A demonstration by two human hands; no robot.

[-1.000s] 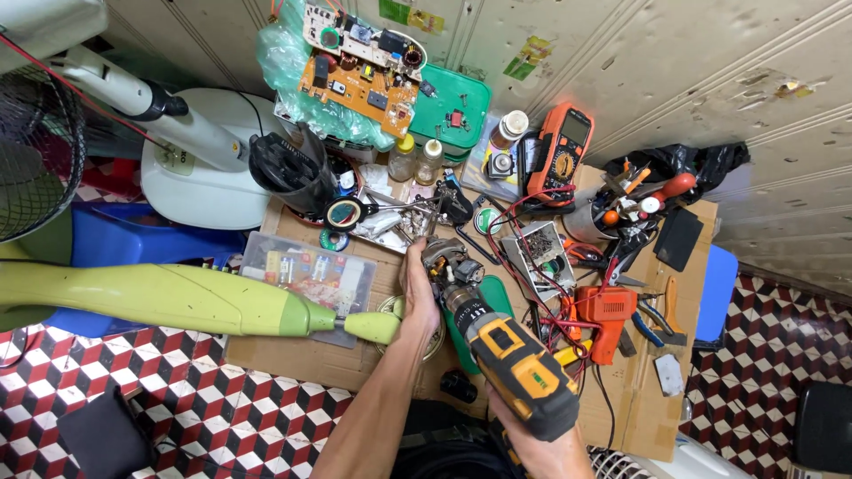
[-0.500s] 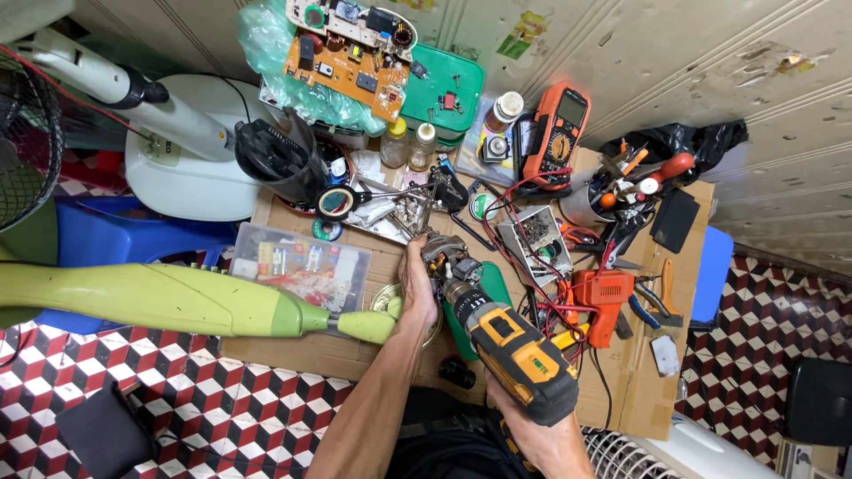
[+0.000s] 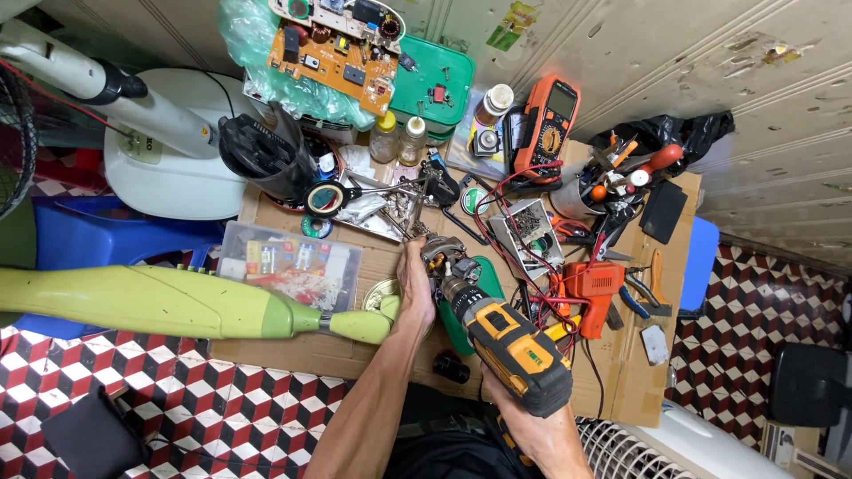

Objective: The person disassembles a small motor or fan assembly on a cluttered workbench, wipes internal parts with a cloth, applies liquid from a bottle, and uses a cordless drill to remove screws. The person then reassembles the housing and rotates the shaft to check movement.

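- Two bare hands are working over the cardboard-covered bench (image 3: 293,350): we are gripping a yellow and black cordless drill (image 3: 506,341) in our right hand (image 3: 541,435), fingers wrapped closed around its handle low in the view.
- We are pointing the drill's chuck (image 3: 446,266) up and to the left, toward the clutter in the middle of the bench.
- We are resting our left hand (image 3: 414,286) just beside the chuck, fingers curled against a small metal part (image 3: 435,250) at the drill's tip; whether the hand is pinching that part or only steadying it, we cannot tell.
- We are laying our left forearm beside the end of a long lime-green plastic housing (image 3: 160,302), which is lying across the bench's left side.
- We are seeing a clear parts box (image 3: 288,264) just above the green housing, with small coloured pieces inside.
- We are noticing a green oval piece (image 3: 488,277) lying under the drill's body.
- We are seeing an orange multimeter (image 3: 546,124) farther up with red and black leads trailing down, and an orange soldering gun (image 3: 595,288) right of the drill.
- We are also seeing a brown circuit board (image 3: 333,62) on green plastic wrap at the top, and a white fan base (image 3: 169,173) to the left.
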